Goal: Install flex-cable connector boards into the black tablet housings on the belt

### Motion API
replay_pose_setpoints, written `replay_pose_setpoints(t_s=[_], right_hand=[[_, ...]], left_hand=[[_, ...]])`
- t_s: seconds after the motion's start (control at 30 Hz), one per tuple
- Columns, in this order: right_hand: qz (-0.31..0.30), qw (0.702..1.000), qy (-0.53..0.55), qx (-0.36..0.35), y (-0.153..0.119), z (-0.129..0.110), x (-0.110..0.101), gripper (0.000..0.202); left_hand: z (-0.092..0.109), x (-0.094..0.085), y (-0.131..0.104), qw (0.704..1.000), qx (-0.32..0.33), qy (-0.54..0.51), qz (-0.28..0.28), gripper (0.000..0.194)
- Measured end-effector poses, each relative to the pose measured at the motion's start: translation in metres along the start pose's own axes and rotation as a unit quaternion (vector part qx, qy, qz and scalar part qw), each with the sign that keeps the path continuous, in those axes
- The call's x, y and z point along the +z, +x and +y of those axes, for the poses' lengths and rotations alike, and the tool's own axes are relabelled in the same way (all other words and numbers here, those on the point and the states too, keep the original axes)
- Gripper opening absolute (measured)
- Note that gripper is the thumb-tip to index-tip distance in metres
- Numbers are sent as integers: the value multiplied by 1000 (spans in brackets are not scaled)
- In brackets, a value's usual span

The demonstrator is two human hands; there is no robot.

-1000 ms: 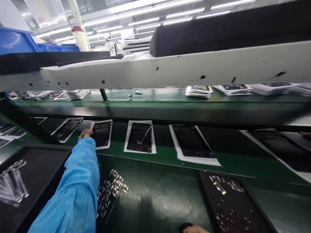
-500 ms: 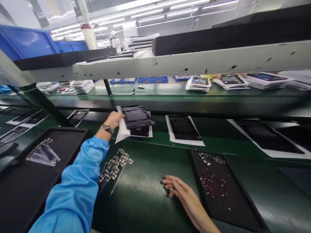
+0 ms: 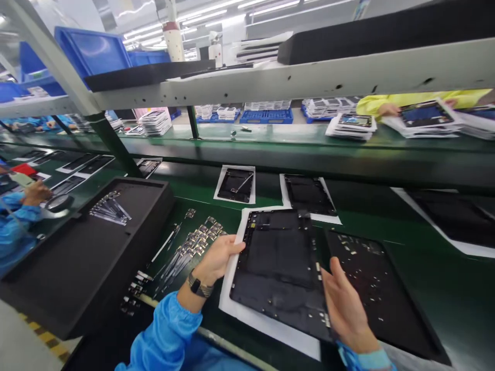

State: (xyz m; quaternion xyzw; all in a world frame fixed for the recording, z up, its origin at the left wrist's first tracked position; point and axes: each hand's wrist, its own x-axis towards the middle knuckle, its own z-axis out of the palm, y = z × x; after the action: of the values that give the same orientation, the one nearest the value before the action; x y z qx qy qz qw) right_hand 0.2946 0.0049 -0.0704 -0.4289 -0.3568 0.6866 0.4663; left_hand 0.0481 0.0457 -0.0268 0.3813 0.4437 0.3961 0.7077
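A black tablet housing [image 3: 276, 268] with white paper [image 3: 232, 304] under it is held tilted above the bench, close to me. My left hand [image 3: 218, 257] pinches its left edge, thumb on top and fingers hidden beneath. Along the right edge lies my right hand [image 3: 348, 304], thumb pointing up and fingers partly hidden behind the housing. Small circuit boards with flat ribbon cables [image 3: 199, 237] are spread on the green bench beyond my left hand. A black tray [image 3: 406, 309] with scattered small parts lies right of my right hand.
A large black foam tray [image 3: 77, 257] on the left holds several strips [image 3: 112, 208]. More housings on paper [image 3: 234, 184] line the belt behind. A white shelf beam [image 3: 247, 90] crosses overhead. A co-worker's hand [image 3: 36, 193] is far left; yellow sleeves [image 3: 377, 104] show across the bench.
My left hand has brought a housing and paper from the belt toward me. My right hand has moved from above the bench to the housing's right edge. The view has shifted left.
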Motion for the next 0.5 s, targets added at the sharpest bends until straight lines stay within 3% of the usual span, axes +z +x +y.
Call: replay_pose_setpoints(t_s=[0.13,0.27,0.37,0.5], right_hand=[[26,998,22,60,3,-8,-7,48],[84,990,-101,44,7,1,-7,50],[114,963,-243,3,8,10,-9,54],[151,893,-413,-97,1,14,-15,43]], left_hand=[[-28,-18,4,991,1,117,70,35],[-32,-19,17,954,-6,271,131,16],[-16,-32,24,900,-3,389,195,17],[25,-76,31,810,-7,492,318,7]])
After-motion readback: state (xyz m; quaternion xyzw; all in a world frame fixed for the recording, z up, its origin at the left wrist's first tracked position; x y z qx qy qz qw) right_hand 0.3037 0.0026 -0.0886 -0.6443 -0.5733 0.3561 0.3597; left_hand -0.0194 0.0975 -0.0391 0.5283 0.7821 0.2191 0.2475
